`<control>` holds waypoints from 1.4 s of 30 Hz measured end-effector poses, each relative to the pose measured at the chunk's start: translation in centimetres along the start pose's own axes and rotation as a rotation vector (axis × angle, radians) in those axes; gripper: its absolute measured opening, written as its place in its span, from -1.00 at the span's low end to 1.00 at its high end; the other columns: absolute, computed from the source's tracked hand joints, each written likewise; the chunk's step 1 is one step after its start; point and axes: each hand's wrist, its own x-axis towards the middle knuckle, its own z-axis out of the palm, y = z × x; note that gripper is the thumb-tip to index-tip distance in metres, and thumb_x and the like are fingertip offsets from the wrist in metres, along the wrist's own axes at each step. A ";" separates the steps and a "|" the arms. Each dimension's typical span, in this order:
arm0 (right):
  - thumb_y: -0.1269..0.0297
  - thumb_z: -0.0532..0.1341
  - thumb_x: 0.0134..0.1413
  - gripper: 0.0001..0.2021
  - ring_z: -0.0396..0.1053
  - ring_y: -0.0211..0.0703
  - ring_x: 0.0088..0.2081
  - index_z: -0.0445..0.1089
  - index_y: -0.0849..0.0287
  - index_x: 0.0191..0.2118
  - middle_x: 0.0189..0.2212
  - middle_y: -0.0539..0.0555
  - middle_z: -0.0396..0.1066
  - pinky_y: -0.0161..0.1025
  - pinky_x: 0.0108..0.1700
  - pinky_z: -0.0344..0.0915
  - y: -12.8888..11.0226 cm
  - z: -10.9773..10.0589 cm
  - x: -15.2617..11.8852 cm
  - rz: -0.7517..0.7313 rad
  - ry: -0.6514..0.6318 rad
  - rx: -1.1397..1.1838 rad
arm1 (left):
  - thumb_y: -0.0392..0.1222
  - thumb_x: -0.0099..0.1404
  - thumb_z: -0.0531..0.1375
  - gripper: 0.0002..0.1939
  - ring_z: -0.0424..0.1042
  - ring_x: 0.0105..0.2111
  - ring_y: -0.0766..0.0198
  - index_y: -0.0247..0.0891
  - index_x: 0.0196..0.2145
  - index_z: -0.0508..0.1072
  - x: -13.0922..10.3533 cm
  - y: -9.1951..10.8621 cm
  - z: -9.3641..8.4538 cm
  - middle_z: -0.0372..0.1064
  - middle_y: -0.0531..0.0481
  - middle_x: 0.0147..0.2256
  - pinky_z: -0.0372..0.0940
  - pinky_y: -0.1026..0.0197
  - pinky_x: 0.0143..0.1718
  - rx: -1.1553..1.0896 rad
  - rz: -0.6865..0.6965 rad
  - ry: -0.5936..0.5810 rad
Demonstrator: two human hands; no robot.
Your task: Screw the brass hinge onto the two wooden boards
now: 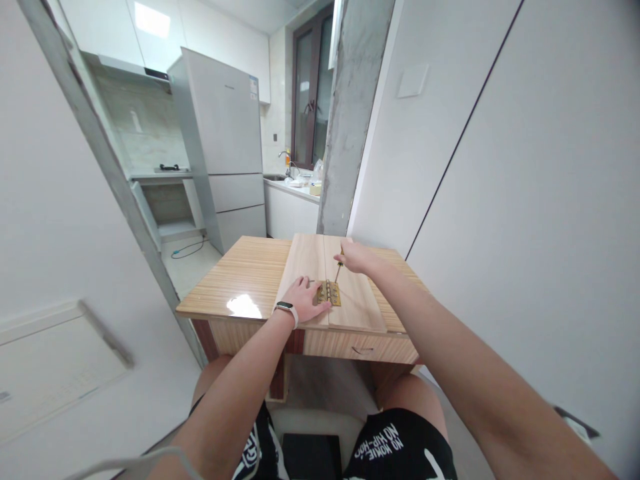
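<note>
A brass hinge [329,293] lies across the seam between two pale wooden boards [306,257] on the desk. My left hand [303,298] rests flat with its fingers spread, pressing the left board and touching the hinge's left leaf. My right hand [354,257] is wrapped around the handle of a screwdriver [339,270]. Its shaft points down at the upper part of the hinge's right leaf. Whether the tip sits in a screw is too small to tell. A band with a dark face is on my left wrist.
The boards lie on a glossy wooden desk [250,267] with a drawer [360,348] at its front. A white wall [480,167] runs close along the right. Beyond the desk stand a grey refrigerator [225,120] and a sink counter [293,200].
</note>
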 end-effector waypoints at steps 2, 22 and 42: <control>-0.09 0.06 0.38 -0.48 0.46 0.09 0.02 0.33 0.27 0.15 0.02 0.35 0.49 -0.18 -0.05 0.29 -0.2 0.0 -0.2 0.013 0.026 -0.019 | 0.50 0.29 -0.01 -0.16 0.13 0.25 -0.16 -0.12 0.29 0.29 0.0 0.0 0.1 0.29 -0.25 0.17 0.03 -0.16 0.27 -0.005 -0.003 -0.006; 0.41 0.21 0.25 -0.83 0.47 -0.10 -0.09 0.46 0.15 -0.07 -0.07 0.16 0.54 -0.30 -0.19 0.23 -0.7 -1.5 -0.4 -0.142 -0.047 -0.097 | 0.48 0.29 0.02 -0.17 0.10 0.26 -0.17 -0.12 0.29 0.28 0.0 -0.2 0.4 0.26 -0.25 0.21 0.03 -0.18 0.28 -0.027 -0.019 -0.010; 0.17 0.10 0.39 -0.71 0.49 0.05 -0.03 0.47 0.16 0.01 -0.01 0.28 0.52 -0.17 -0.10 0.29 1.1 -0.9 0.0 -0.063 -0.066 -0.171 | 0.50 0.29 -0.02 -0.16 0.12 0.25 -0.18 -0.12 0.29 0.29 0.0 -0.1 0.4 0.28 -0.25 0.18 0.03 -0.15 0.28 -0.009 -0.010 0.003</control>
